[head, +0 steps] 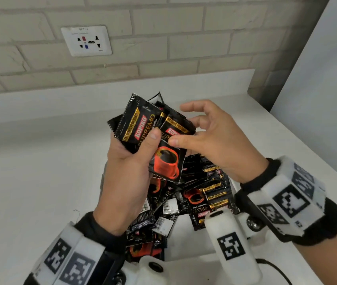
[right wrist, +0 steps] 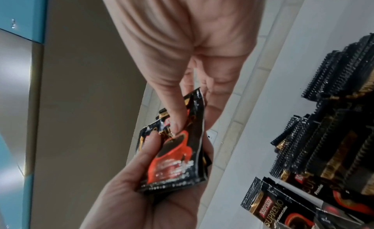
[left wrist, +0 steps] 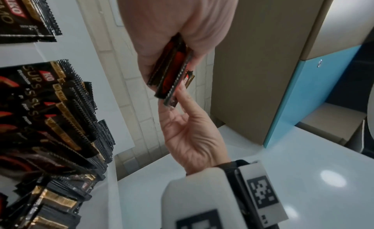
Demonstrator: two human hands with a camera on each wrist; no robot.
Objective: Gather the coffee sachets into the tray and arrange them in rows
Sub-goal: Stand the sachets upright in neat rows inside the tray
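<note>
My left hand [head: 134,149] grips a fanned stack of black Kopiko coffee sachets [head: 140,128] upright above the tray. The right hand [head: 184,128] pinches the front sachet [head: 167,161] of that stack, thumb on its printed face and fingers behind. In the left wrist view the stack [left wrist: 172,72] shows edge-on between the two hands. In the right wrist view the right thumb [right wrist: 176,117] presses the red-cup sachet [right wrist: 176,160]. Below the hands, the white tray [head: 184,241] holds many sachets [head: 204,194], some jumbled. Others stand in overlapping rows [right wrist: 334,136].
The tray sits on a white counter [head: 40,161] against a pale brick wall with a socket plate [head: 86,41]. A black cable [head: 270,266] lies at the near right. A beige and blue cabinet [left wrist: 283,96] stands to the right.
</note>
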